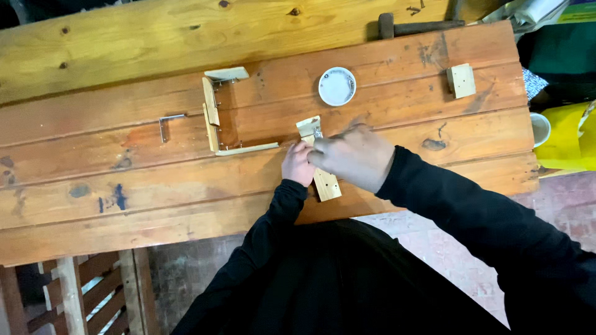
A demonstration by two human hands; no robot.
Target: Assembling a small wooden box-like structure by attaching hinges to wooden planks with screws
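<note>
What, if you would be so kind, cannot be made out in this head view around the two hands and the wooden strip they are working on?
- Middle of the wooden strip: covered by the right hand and left hand.
- Fingertips of both hands: hidden, so neither grip can be judged.
- Small metal piece at the strip's far end: too small to identify.
- Contents of the white round lid: too small.
- Cup: cut off by yellow cloth.

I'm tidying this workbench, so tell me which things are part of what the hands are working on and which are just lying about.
In hand:
left hand
right hand
wooden strip

Lying about:
wooden frame
white dish
small wood block
metal bracket
hammer
</note>
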